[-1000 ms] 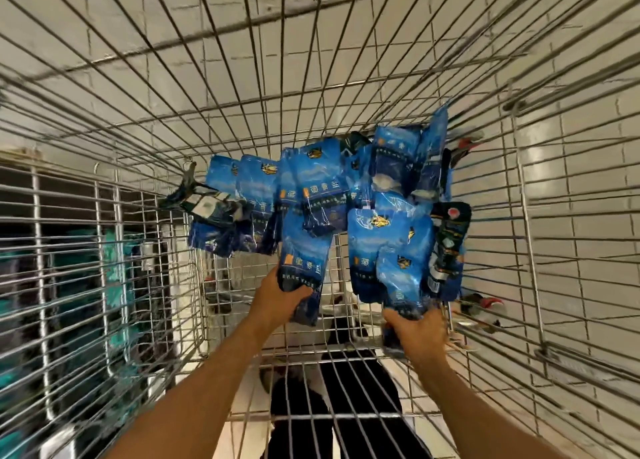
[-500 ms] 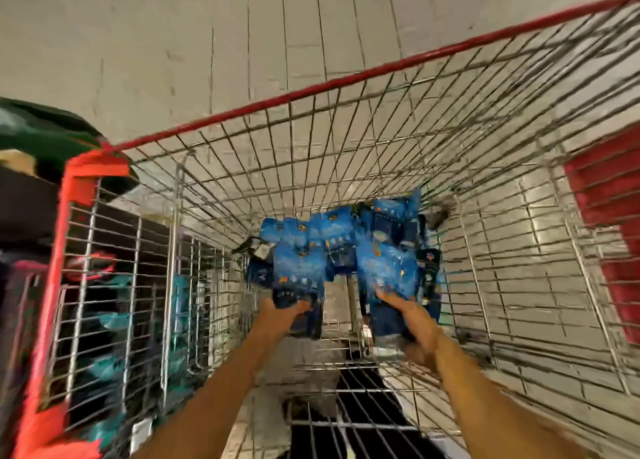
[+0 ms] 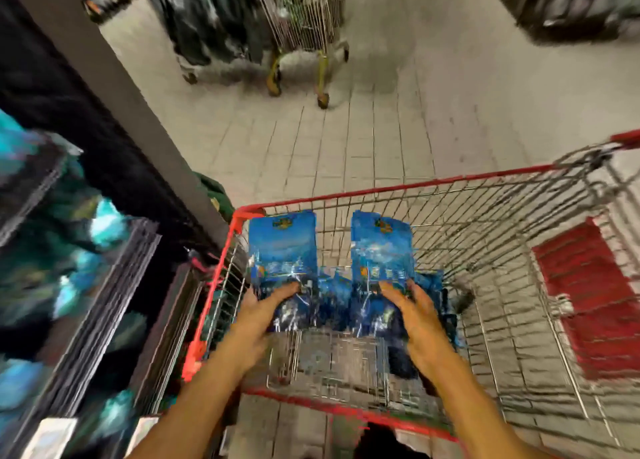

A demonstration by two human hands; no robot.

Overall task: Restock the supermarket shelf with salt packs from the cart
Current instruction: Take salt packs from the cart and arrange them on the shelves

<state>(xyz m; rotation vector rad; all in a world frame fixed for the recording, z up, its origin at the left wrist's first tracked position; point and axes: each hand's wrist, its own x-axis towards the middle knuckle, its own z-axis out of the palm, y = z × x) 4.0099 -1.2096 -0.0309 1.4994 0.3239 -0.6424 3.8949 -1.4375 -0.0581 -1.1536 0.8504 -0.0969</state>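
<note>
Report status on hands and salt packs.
Left hand grips one blue salt pack. Right hand grips another. Both above the cart. Nothing blocking.

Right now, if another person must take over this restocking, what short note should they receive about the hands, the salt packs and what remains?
Left hand: holds one blue salt pack by its lower end, lifted above the cart.
Right hand: holds a second blue pack the same way.
More blue packs lie low in the red-rimmed cart, between and behind the hands.
The shelf stands to the left of the cart; the picture there is too blurred to read.
Done: two packs picked up.
Left: place both on the shelf, then fetch the others.
</note>
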